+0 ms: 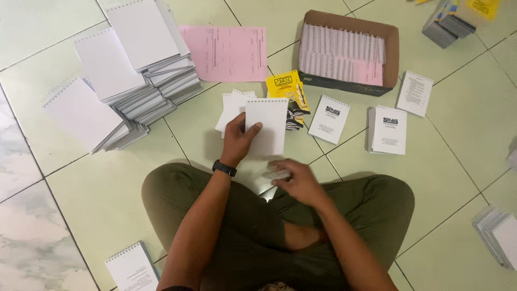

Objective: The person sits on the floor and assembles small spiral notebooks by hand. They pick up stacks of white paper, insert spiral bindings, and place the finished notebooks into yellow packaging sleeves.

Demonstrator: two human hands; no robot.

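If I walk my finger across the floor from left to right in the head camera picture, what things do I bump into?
Stacks of white spiral notepads → pink sheet → blank white pad held in the left hand → yellow packet → cardboard box of wire spirals → printed pad stack.

Floor-level workspace in what looks like a home or small print-finishing room. I sit cross-legged on a pale green tiled floor (107,199) with dark grout lines, no table or bench in view. Around me lie stacks of white spiral-bound notepads (129,75), a cardboard box (392,51) filled with wire binding coils, loose pink sheets (226,51), and printed covers (330,118): the stock of hand assembly work, spread directly on the tiles.
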